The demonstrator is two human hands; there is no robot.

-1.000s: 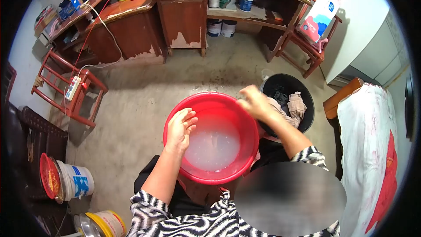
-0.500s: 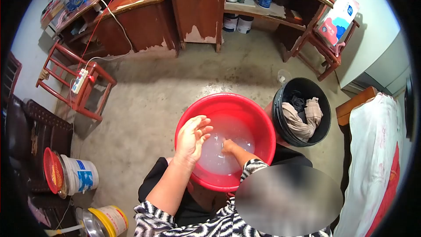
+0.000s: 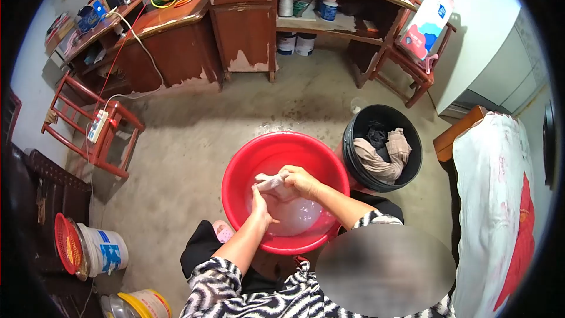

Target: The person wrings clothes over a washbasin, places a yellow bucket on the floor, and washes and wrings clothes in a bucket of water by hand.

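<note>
A large red basin on the floor holds cloudy, whitish water. Above that water, a small wet whitish cloth is stretched between my two hands. My left hand is at the cloth's left end, its fingers closed at the cloth's edge. The cloth's right end is pinched in my right hand. To the right of the basin stands a black bucket with beige fabric and dark fabric inside.
A red wooden chair with a power strip stands at left. White buckets are at lower left. Brown desks line the back. A cloth-covered piece of furniture is at right. A pink shoe shows beside the basin.
My right hand has come up out of the water with the whitish cloth. My left hand has moved down and right to the cloth. The view has shifted slightly.
</note>
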